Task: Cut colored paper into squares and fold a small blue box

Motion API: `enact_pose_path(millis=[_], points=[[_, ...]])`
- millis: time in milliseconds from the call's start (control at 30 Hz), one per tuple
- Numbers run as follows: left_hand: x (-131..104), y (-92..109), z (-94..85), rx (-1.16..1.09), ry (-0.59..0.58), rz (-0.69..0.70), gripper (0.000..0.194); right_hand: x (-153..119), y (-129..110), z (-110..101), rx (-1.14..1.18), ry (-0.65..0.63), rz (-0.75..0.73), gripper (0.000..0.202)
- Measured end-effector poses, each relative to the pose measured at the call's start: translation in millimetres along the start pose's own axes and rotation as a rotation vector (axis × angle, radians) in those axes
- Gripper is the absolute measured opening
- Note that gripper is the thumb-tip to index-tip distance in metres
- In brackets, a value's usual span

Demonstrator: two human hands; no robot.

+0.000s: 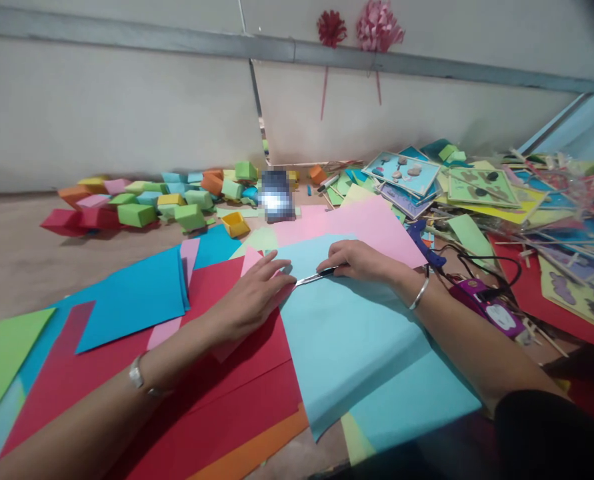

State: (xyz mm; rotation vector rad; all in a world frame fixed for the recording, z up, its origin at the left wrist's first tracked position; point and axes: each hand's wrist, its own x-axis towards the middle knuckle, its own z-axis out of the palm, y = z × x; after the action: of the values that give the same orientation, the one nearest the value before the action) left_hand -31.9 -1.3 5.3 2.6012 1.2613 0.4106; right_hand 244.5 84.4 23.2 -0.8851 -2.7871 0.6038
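My right hand (351,260) is closed on the dark handle of a slim tool (313,277) with a pale, pointed metal end. That end points left and touches or nearly touches the fingertips of my left hand (259,290). My left hand lies low over the left edge of a light blue sheet (347,340), fingers stretched and slightly apart. Beneath and left of it are red sheets (211,393). A pink sheet (377,227) lies behind my right hand.
Folded paper boxes (137,215) stand at the back left. Blue sheets (137,293) lie at left. On the right are picture cards (401,170), a blue glue gun (421,243) and a purple device (487,307) with black cable. A white wall (127,107) rises behind.
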Motion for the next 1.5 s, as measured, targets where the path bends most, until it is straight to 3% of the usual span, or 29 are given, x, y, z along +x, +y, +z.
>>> enact_pose_path(millis=[167, 400, 667, 833, 1367, 1500], points=[[3.2, -13.9, 14.7, 0.071, -0.008, -0.08, 0.052, -0.2, 4.6, 3.6, -0.015, -0.036, -0.105, 0.042], [4.0, -7.0, 9.9, 0.262, -0.118, -0.131, 0.054, 0.4, 4.5, 7.8, -0.038, -0.039, -0.207, 0.037], [6.5, -6.2, 8.8, 0.23, -0.194, -0.187, 0.054, -1.1, -3.5, -1.6, -0.08, -0.101, -0.217, 0.034], [6.8, -4.3, 8.6, 0.198, -0.181, -0.198, 0.054, -1.1, -11.6, -8.7, -0.054, -0.159, -0.14, 0.031], [3.6, -11.5, 15.4, 0.152, -0.089, -0.138, 0.054, 7.0, -19.3, -0.8, -0.051, -0.21, -0.203, 0.035], [3.1, -13.3, 17.9, 0.166, -0.067, -0.135, 0.053, 4.1, -25.2, 1.2, -0.035, -0.214, -0.172, 0.027]])
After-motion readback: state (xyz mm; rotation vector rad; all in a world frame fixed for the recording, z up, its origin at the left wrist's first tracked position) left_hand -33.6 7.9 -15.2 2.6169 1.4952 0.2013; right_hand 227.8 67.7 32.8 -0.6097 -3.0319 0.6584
